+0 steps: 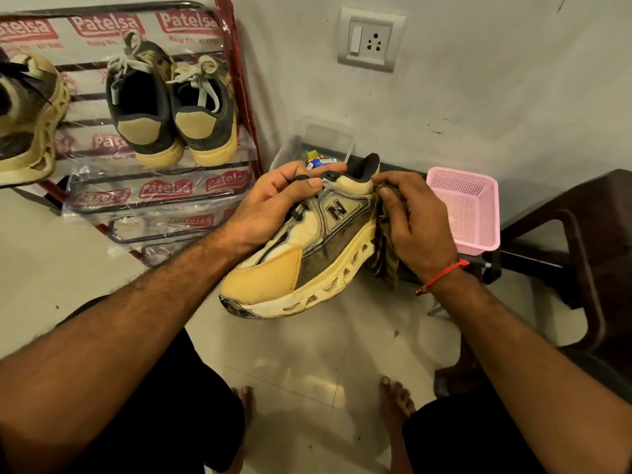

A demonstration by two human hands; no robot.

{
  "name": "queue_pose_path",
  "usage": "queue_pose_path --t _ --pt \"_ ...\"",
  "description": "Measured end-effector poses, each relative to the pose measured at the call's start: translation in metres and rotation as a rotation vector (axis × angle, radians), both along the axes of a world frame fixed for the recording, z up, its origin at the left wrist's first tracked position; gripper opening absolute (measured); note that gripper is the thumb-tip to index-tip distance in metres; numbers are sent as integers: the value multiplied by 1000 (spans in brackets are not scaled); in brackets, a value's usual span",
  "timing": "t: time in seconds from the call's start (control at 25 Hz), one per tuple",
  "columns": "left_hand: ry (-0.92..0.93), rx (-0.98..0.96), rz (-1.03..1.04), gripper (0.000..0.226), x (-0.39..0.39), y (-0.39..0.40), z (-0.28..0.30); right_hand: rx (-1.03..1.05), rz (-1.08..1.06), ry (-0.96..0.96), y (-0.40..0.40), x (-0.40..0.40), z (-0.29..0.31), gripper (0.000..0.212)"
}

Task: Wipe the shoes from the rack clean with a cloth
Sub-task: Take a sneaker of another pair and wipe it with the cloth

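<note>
From the head camera, looking down, a yellow-and-cream sneaker [304,248] with an "N" logo on its side is held in the air above the tiled floor [307,354], toe pointing toward the person and heel toward the wall. The left hand [273,203] grips it from the top at the laces, thumb curled over the tongue and fingers wrapped round the far side. The right hand [410,224] has its fingers curled round a dark, crumpled cloth [384,251], pressing it against the heel and rear sole; a loose end of the cloth hangs below the hand. A red thread bracelet [444,273] circles that wrist.

To the left stands a red metal shoe rack [239,80], its shelves wrapped in printed plastic. A pair of dark grey sneakers [171,107] with tan heels sits on the upper shelf, heels outward, and a matching cream sneaker [27,121] lies at the left edge.

Behind the held shoe is a clear plastic container [318,142] with small items inside, and just right of it a pink mesh basket [468,206]. A dark brown plastic chair [581,234] stands at the right. A switch and socket plate [371,41] is on the wall. The person's bare feet [395,401] rest on the floor.
</note>
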State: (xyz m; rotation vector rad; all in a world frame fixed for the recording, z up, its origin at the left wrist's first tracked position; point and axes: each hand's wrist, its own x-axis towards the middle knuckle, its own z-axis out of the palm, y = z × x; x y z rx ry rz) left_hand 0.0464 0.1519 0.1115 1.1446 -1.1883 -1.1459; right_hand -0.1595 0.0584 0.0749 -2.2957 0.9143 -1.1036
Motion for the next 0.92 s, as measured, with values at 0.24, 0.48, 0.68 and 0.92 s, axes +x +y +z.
queue_pose_path --t 0.24,0.48,0.68,0.92 --pt "-97 -64 -125 26 5 3 -10 72 341 312 -11 -10 22 54" --pt "-611 -161 -77 31 20 -4 -21 84 150 403 -1 -12 15 32" --pt "-999 -96 59 56 19 -6 -33 -51 -70 352 12 3 8 28" --pt "-957 -86 301 69 -16 0 -46 11 -43 199 29 17 7 23"
